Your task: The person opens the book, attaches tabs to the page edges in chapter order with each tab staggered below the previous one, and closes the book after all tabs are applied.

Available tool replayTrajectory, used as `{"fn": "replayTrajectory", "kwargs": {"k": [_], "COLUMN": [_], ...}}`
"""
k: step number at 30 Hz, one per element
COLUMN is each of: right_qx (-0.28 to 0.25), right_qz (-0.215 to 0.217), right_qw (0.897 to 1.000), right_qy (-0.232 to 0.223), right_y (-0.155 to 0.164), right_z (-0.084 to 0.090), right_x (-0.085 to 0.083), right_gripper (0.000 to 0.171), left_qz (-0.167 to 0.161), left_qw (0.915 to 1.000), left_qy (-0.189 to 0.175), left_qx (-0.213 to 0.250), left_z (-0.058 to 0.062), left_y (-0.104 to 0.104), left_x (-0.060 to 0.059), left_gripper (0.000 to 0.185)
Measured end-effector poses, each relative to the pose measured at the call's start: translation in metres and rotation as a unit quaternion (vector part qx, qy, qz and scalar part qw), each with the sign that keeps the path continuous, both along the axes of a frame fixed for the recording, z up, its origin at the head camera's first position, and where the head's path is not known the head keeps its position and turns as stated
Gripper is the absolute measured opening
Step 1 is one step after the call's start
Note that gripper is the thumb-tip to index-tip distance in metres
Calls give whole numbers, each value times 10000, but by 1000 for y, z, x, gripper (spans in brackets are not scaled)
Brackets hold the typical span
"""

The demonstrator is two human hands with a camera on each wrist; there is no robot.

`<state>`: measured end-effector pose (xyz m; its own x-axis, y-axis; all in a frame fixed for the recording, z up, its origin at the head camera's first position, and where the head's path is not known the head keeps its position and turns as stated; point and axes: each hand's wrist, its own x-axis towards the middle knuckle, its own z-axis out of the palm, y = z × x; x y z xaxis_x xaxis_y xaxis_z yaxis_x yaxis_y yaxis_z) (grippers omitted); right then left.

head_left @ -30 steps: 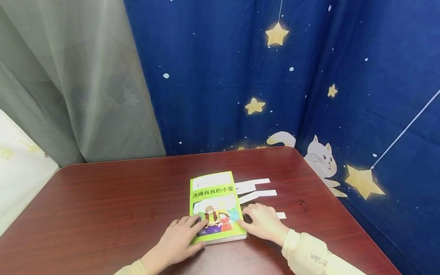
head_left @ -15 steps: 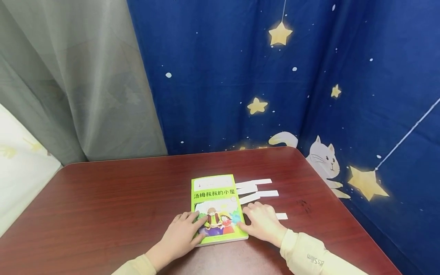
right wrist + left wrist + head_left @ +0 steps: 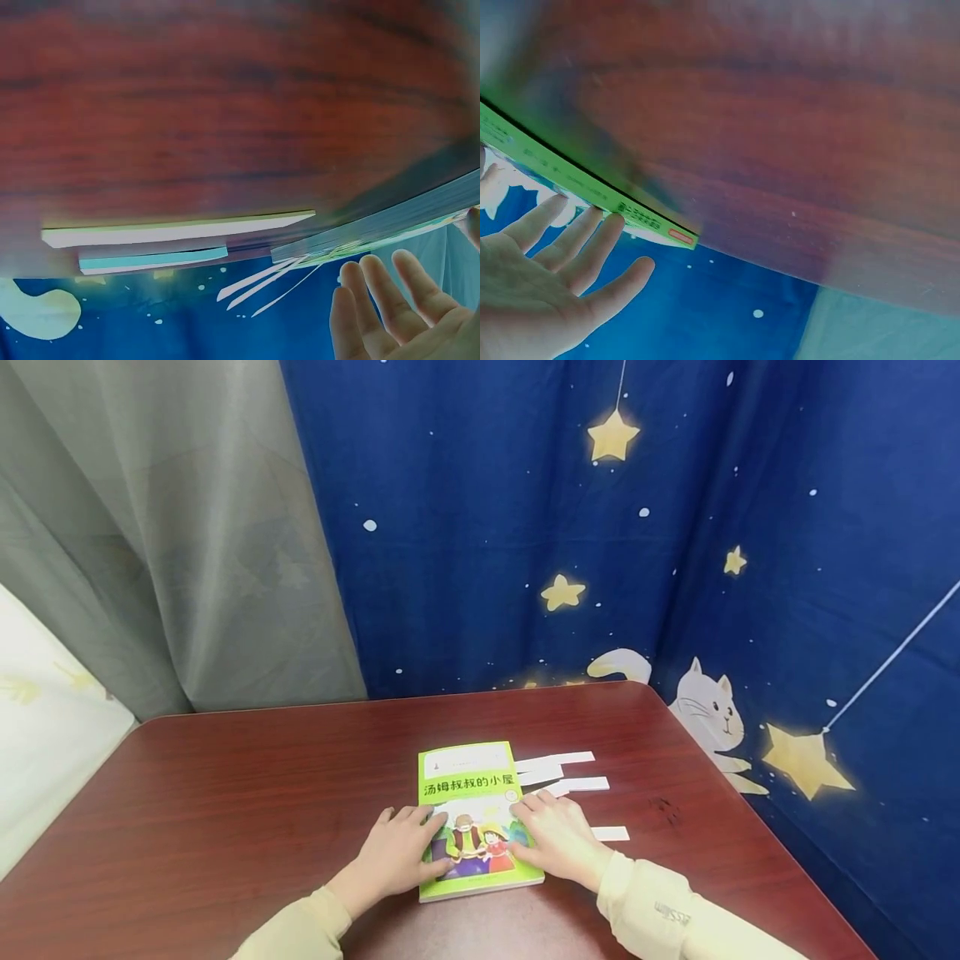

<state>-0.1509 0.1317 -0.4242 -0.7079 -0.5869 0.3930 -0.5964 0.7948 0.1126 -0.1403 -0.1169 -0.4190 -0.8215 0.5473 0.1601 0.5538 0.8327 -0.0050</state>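
A green picture book point(image 3: 471, 793) lies closed on the dark red table point(image 3: 262, 802). My left hand point(image 3: 401, 856) rests flat on the book's lower left part, fingers straight. My right hand point(image 3: 551, 835) lies on the book's right edge with fingers spread, partly over the white paper strips point(image 3: 558, 772). In the left wrist view the left hand point(image 3: 551, 289) spreads its fingers by the book's green spine point(image 3: 592, 195). In the right wrist view the right hand point(image 3: 397, 307) shows straight fingers near the book's page edge point(image 3: 390, 225) and the paper strips point(image 3: 172, 232).
Several white paper strips lie to the right of the book; one more strip point(image 3: 609, 833) sits beside my right wrist. A blue starry curtain point(image 3: 600, 527) and a grey curtain point(image 3: 165, 543) hang behind the table. The table's right edge point(image 3: 750, 827) is close.
Both hands have slid a little further up over the book. My right hand has moved from beside the book onto its right edge, covering more of the strips.
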Motion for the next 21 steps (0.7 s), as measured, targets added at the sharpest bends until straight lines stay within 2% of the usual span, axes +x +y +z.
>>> {"fn": "replayTrajectory", "kwargs": {"k": [7, 15, 21], "right_qx": [181, 269, 351], "right_qz": [38, 3, -35], "right_qw": [9996, 9989, 9979], "right_qy": [-234, -394, -545], "right_y": [-5, -8, -9], "right_z": [0, 5, 7], "right_x": [-8, -15, -16], "right_gripper": [43, 38, 40], "left_qz": [7, 5, -1], "left_qw": [9998, 10000, 10000], "left_qy": [-176, -2, -10], "left_qx": [-24, -47, -58], "left_z": [1, 1, 2], "left_y": [0, 1, 1], "left_x": [-8, -12, -15], "left_gripper": [68, 68, 68]}}
